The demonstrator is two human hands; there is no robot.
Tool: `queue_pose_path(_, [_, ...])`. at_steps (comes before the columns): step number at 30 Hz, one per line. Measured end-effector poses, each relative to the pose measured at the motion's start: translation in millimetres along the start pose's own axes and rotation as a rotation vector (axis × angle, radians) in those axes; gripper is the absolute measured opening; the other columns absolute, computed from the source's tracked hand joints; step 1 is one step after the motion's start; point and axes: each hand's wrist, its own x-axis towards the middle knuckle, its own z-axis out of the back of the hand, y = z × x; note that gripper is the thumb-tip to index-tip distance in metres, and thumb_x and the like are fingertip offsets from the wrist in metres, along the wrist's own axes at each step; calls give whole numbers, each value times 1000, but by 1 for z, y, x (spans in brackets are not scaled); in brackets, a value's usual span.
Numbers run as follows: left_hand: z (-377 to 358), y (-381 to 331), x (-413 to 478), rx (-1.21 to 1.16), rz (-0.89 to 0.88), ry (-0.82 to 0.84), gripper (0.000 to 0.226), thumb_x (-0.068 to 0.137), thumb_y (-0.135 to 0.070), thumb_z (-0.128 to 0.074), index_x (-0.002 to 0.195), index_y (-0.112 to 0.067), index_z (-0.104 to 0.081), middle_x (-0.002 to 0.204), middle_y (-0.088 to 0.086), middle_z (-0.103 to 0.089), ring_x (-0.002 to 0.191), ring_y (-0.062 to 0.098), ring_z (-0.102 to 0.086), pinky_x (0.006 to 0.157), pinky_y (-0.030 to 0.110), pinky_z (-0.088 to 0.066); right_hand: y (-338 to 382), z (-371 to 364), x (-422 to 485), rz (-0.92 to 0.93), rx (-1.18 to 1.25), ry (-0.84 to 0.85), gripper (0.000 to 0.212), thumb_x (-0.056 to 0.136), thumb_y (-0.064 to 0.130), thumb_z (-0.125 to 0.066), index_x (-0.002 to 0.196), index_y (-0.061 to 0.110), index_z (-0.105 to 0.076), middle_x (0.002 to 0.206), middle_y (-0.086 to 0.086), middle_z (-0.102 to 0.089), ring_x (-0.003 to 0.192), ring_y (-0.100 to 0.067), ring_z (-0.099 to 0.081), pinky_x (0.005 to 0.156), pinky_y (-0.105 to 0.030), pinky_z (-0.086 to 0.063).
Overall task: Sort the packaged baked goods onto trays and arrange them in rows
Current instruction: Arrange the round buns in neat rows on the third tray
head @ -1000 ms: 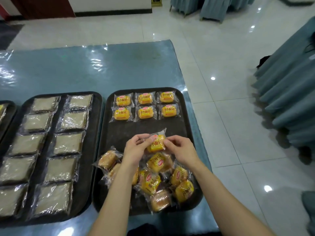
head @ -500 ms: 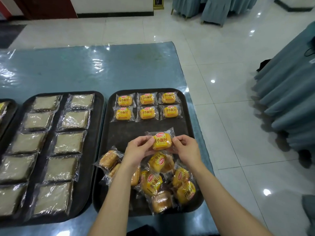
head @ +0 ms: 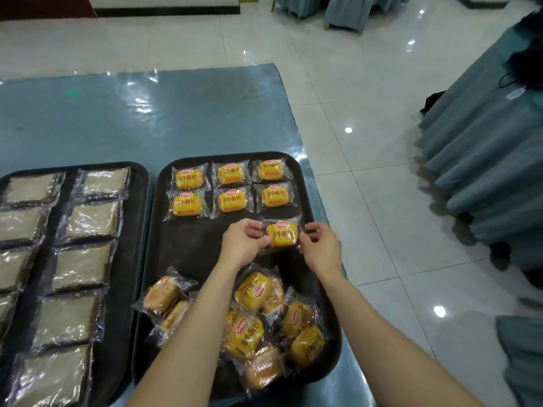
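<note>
On the tray (head: pixel 191 245), beyond the pile (head: pixel 252 318), at the right end of a third row: a bun (head: pixel 282 235), pinched by its wrapper ends in left hand (head: pixel 242 243) and right hand (head: pixel 320 251). Risks landing askew (slick wrapper) or overlapping the laid rows (head: pixel 232 199).

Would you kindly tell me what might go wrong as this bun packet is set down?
The held packet, pinched by left hand and right hand, could overlap the second-row packet beyond it. The left forearm crosses the loose pile; a drag might push packets over the tray rim.
</note>
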Motion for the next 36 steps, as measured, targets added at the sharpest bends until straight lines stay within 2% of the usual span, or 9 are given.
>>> queue_pose_path(5, [-15,-4,24,5,57,-83,58,86,-25,-94,129,-24,-55,103,-5,-73,95,12,-72,82,32,-60,8,-6,16,100,-195,85,48,99,34,-80,141,27,-59,117,9,-72,100,-10,-69,91,-33,-61])
queue_pose_path(11, [-27,-3,36,80,81,-154,47,87,-24,-93,114,-23,-55,97,-3,-71,89,9,-69,80,29,-55,7,-14,24,132,-361,67,40,100,31,-78,137,30,-62,126,5,-73,112,-15,-69,96,-39,-61])
queue_pose_path(15, [-30,-1,36,121,56,-169,40,87,-26,-93,106,-23,-58,96,-4,-70,86,7,-67,68,21,-45,4,-17,24,160,-410,71,41,100,33,-78,137,31,-62,124,7,-71,114,-15,-68,96,-39,-62])
queue_pose_path(19, [-21,0,28,175,17,-155,41,88,-35,-92,112,-25,-61,101,-8,-68,91,7,-66,77,26,-52,10,-9,19,165,-439,81,47,100,37,-77,142,28,-59,134,3,-67,122,-18,-66,102,-41,-60])
queue_pose_path(23, [13,3,13,352,27,-34,33,99,-53,-76,112,-25,-67,102,-9,-69,94,10,-66,84,34,-54,17,7,-5,245,-426,-103,32,103,37,-72,133,27,-66,126,6,-70,114,-12,-66,98,-34,-60])
queue_pose_path(26, [42,11,-6,513,93,200,45,98,-70,-65,107,-26,-72,99,-6,-77,94,14,-72,95,44,-60,20,7,-27,255,-320,132,18,104,41,-68,117,30,-75,105,14,-75,96,-4,-69,91,-35,-62])
queue_pose_path(30, [61,18,-42,536,158,420,59,88,-75,-75,120,-26,-75,110,-7,-76,101,12,-71,94,38,-60,16,1,-50,145,-341,571,44,95,69,-68,117,32,-78,101,14,-78,93,-2,-72,88,-32,-63])
queue_pose_path(33, [57,26,-61,401,153,455,63,87,-57,-87,137,-24,-69,123,-9,-70,110,10,-68,92,30,-57,12,0,-58,169,-347,601,29,94,49,-81,116,32,-76,107,14,-76,102,-3,-70,96,-35,-61])
queue_pose_path(36, [54,36,-72,187,116,366,55,85,-44,-93,132,-28,-69,124,-8,-74,110,12,-71,91,32,-60,13,-2,-60,118,-194,577,21,92,34,-86,110,33,-74,103,9,-78,101,-8,-73,97,-41,-62])
